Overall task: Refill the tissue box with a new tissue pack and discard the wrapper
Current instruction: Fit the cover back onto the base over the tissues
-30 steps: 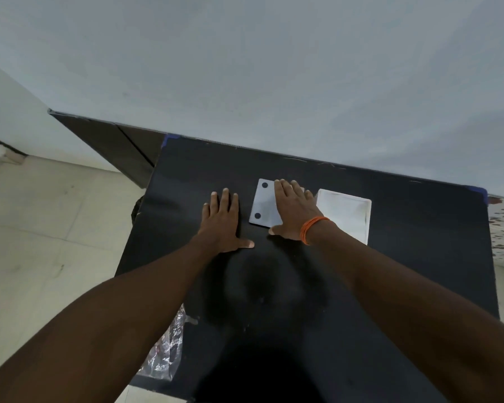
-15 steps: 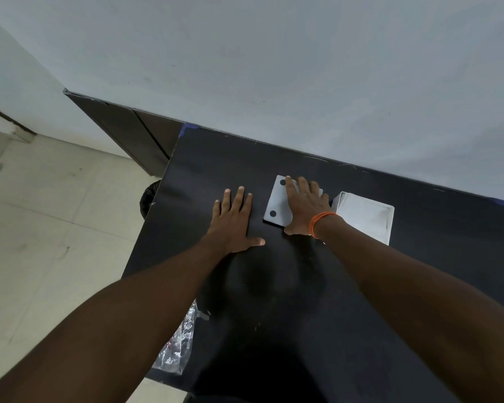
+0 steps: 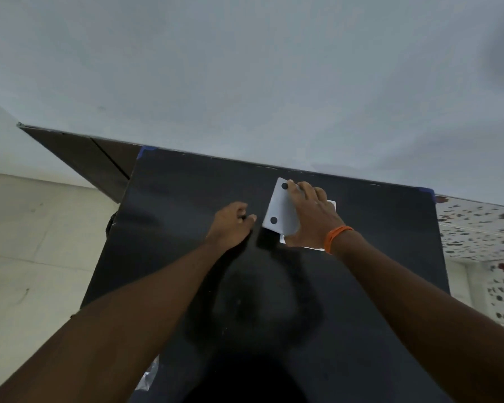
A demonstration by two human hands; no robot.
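**On the counter: right hand lifting the lid, box still to fill**

Far side of the black counter (image 3: 361,286), near the wall: right hand (image 3: 310,219) is closed over a white lid (image 3: 280,212) with two dark dots, fingers wrapped over its far edge, thumb side hidden. Lid sits tilted, near corner off the counter, shadow under it. Left hand (image 3: 232,225) is just left of the lid, fingers curled loosely, thumb out toward it, holding nothing I can see.

White box (image 3: 330,204) is mostly hidden under the right hand; only slivers show at the far right and the near edge. Can't tell what's inside it, or whether it's empty.

Handling, my read:
- Lid looks thin, stiff, light. Smooth face, so grip by the edges, not flat on top.
- Box is probably light too and will slide on this counter; hold it down with the left hand while the lid comes off.
- Tissue pack: not in view.

Clear wrapper (image 3: 150,376) hangs at the counter's near-left edge, crinkly film, partly behind the left forearm. Soft and slippery; pinch and bunch it.
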